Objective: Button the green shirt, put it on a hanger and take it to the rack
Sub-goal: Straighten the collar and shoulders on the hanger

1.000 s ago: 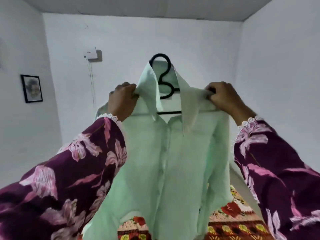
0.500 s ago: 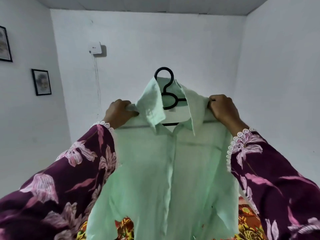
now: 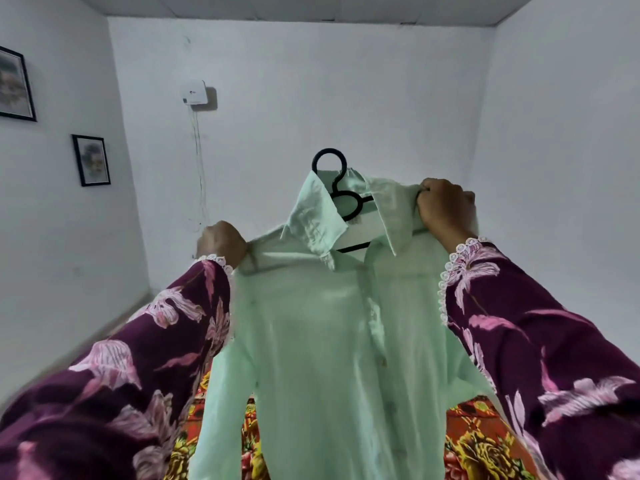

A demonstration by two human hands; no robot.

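Evidently the green shirt (image 3: pixel 329 341) is light and limp — it hangs from the black hanger (image 3: pixel 341 199), held up between both grips. Left hand (image 3: pixel 221 242) clutches one shoulder seam, right hand (image 3: pixel 445 209) bunches cloth by the collar. Soft fabric slides off easily, so the stiff hook, midway between the grips, looks the safer hold for carrying.

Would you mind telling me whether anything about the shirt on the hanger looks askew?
Yes: the green shirt hangs tilted on the black hanger, because the right hand holds its shoulder higher than the left hand does. The collar stands up unevenly.
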